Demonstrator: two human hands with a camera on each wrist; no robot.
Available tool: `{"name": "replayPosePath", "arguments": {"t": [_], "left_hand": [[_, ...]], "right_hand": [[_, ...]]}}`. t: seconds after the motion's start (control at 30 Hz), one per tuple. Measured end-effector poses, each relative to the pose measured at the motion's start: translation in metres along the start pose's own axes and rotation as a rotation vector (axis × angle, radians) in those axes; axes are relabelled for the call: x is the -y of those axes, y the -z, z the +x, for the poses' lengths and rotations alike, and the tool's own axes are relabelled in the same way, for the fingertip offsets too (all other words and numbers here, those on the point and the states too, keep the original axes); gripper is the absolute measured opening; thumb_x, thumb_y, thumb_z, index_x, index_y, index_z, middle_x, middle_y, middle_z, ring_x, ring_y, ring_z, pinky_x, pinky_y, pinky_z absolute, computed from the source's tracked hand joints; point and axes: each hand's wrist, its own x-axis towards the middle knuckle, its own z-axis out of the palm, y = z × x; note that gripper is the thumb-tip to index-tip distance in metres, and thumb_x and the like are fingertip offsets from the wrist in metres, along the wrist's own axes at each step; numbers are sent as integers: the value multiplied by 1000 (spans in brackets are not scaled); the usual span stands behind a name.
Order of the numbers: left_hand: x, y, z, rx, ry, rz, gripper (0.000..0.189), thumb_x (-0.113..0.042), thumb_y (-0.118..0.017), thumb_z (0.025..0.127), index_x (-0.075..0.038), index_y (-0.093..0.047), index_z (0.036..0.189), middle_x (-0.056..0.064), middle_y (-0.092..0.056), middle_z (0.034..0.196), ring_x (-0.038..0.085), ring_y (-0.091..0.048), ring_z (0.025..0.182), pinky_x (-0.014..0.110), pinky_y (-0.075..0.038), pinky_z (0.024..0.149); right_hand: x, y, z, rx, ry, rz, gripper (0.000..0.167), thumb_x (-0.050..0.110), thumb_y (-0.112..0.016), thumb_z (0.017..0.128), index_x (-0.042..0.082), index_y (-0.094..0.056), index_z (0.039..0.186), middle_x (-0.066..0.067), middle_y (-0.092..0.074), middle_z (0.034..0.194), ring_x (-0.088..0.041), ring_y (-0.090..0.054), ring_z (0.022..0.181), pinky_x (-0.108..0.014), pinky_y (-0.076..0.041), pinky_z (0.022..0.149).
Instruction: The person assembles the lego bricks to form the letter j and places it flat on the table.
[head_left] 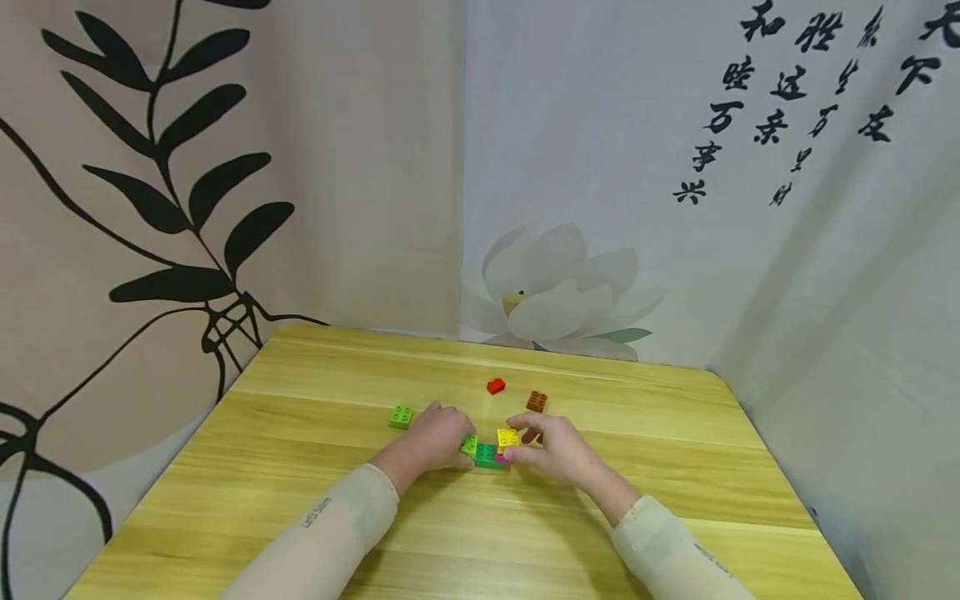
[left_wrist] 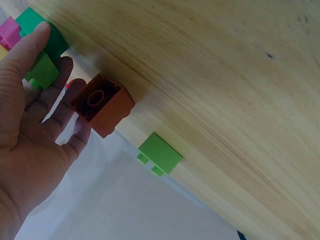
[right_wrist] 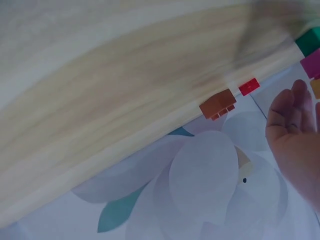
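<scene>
On the table's near middle sits a joined group of toy building bricks: a green brick [head_left: 487,455], a light green brick [head_left: 468,446] on its left, a pink brick [head_left: 501,459] and a yellow brick [head_left: 507,439] on its right. My left hand [head_left: 438,437] grips the group at its left end, thumb [left_wrist: 41,36] over the green and light green bricks. My right hand [head_left: 555,446] pinches the yellow brick above the pink one. Beside the left fingers, a brown brick [left_wrist: 104,105] shows its hollow underside in the left wrist view.
A single light green brick [head_left: 401,417] lies left of my left hand. Beyond the hands are a red brick [head_left: 496,386] and another brown brick [head_left: 536,402]. The wooden table [head_left: 360,358] ends at a printed curtain [head_left: 375,167].
</scene>
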Motion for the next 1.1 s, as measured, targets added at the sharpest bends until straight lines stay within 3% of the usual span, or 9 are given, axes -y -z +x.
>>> {"name": "replayPosePath", "arguments": {"t": [0.13,0.27,0.47,0.6,0.9,1.1], "left_hand": [[0,0,-1,-2,4,-5,42,-40,-93,84,-13,-82,115,-2,-82,112,18,-71,107,51,-48,112],[1,-1,-1,2,6,-12,41,-40,-93,84,-13,-82,113,-3,-82,106,15,-67,97,50,-48,111],[1,-2,-1,-3,3,-24,39,-40,-93,83,-13,-83,109,-5,-80,98,11,-59,84,48,-50,106],[1,-2,0,-12,1,-26,39,-39,-94,83,-13,-83,109,-4,-82,102,11,-61,86,48,-50,104],[1,-2,-1,-9,0,-17,45,-41,-93,83,-12,-82,116,-1,-82,115,15,-71,104,49,-50,107],[2,-3,-1,-8,0,-25,42,-41,-93,83,-13,-83,113,-3,-82,109,13,-66,95,49,-50,107]], "right_hand": [[-2,-4,-1,-21,-71,119,48,42,-69,104,9,-70,138,-4,-76,128,-19,-71,107,-34,-62,87],[-1,-7,-2,-29,-161,242,49,46,-61,108,9,-69,139,-5,-75,132,-20,-71,116,-41,-61,100],[3,-12,0,-40,-279,421,40,42,-66,106,10,-73,128,-7,-73,114,-20,-68,96,-42,-63,90],[6,-15,1,-69,-312,448,36,39,-71,104,9,-73,124,-8,-71,112,-20,-65,88,-39,-62,85],[11,-20,1,-88,-353,482,37,35,-75,102,5,-70,123,-12,-70,122,-20,-67,89,-40,-65,85],[13,-18,1,-55,-384,541,36,35,-72,104,6,-69,125,-10,-70,117,-24,-70,93,-42,-66,84]]}}
